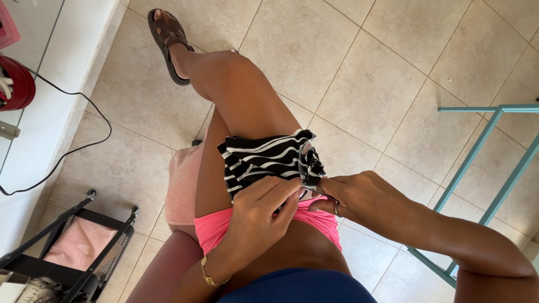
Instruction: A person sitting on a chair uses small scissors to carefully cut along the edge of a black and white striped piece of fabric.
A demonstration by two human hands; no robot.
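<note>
**Q:** What have you got in the middle of the frame?

**A:** A black-and-white striped piece of fabric (264,160), bunched up and lying across my thigh at centre frame. My left hand (261,210) sits just below it, fingers curled, with the fingertips pressed onto the cloth's lower edge. My right hand (359,196) comes in from the right side and is closed around a small pair of metal scissors (315,189), whose tip meets the fabric's right-hand corner. I cannot tell whether the blades stand apart or together.

**Q:** Anything on your wrists or fingers?

**A:** A thin gold chain bracelet (209,276) on the left wrist, low in the frame, and a ring on the right hand.

**Q:** Any containers around you?

**A:** One, at lower left: a black metal-frame trolley with mesh sides (109,255). Its tray holds a folded pink cloth (78,244). At the far upper left edge, a red round object (17,83) rests on a white surface, and a black cable (84,143) trails from it in a loop down to the left edge.

**Q:** And the rest of the scene?

**A:** Beige tiled floor (365,67) fills most of the picture. My foot in a brown sandal (168,42) reaches toward the top, a pink cushioned seat (182,185) shows under my leg, and a teal metal frame (483,151) stands at right.
</note>
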